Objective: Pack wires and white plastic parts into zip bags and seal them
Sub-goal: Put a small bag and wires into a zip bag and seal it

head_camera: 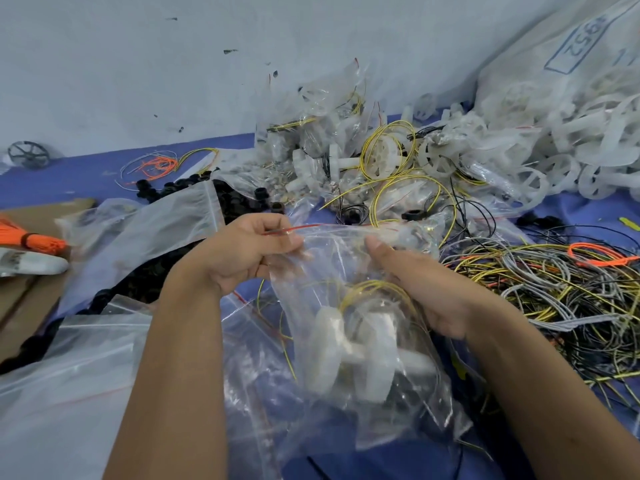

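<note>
I had the zip bag (346,306) at frame centre, white plastic part (349,348) & yellow wire (374,289) already inside. My left hand (242,251) pinched the red-lined zip strip at 11 o'clock; my right hand (415,282) gripped it at 1. Film looked thin, slippery, floppy, so best held by the stiffer zip edge.

Blue cloth-covered worktop (86,174): tangled multicolour wire heap (554,289), white plastic spoked wheels (519,150), clear zip bags (173,220), brown cardboard (20,299).

Two hands (249,251), one held zip bag (349,341), two white wheels (325,348) inside.
</note>
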`<state>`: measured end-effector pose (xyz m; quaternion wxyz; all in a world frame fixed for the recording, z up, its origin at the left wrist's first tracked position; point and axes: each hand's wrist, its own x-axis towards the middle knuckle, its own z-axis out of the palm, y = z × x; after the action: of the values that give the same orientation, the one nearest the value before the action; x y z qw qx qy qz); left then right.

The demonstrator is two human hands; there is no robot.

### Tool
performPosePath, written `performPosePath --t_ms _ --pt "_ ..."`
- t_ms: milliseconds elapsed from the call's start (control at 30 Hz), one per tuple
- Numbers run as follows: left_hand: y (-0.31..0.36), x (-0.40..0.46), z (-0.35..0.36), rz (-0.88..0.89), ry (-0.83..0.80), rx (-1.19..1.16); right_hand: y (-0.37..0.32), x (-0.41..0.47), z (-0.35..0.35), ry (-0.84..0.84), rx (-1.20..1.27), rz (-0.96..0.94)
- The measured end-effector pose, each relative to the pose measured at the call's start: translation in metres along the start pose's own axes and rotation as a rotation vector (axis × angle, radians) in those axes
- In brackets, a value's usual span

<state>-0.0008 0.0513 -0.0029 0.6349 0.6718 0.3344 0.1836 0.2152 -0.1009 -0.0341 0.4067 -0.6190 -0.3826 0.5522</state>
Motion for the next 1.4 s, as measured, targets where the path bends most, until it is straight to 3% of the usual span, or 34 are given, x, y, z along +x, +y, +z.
performPosePath --t_ms 100,300,667,867,1067,1267,1400 --pt "0.001 -0.001 -0.005 0.018 -0.088 -0.007 -0.001 -0.003 0.000 -0.025 0.013 -0.022" --pt "-0.003 -0.001 -0.003 -0.029 -0.039 0.038 -0.006 0.001 0.002 0.326 0.090 -0.318" --pt "0.002 -0.011 -0.015 -0.051 -0.032 0.115 -0.002 0.002 -0.013 0.400 0.215 -0.348" --pt "0.000 -0.019 -0.024 0.005 -0.129 0.143 -0.005 0.004 -0.006 0.558 0.194 -0.597" --pt "0.000 -0.023 -0.036 -0.114 -0.117 0.288 -0.001 0.010 -0.004 0.387 0.158 -0.562" --pt "-0.004 -0.025 -0.045 -0.164 -0.088 0.354 0.001 0.012 -0.015 0.600 0.287 -0.605" --pt "-0.005 -0.023 -0.047 -0.148 -0.042 0.337 0.000 0.014 -0.007 0.522 0.138 -0.570"
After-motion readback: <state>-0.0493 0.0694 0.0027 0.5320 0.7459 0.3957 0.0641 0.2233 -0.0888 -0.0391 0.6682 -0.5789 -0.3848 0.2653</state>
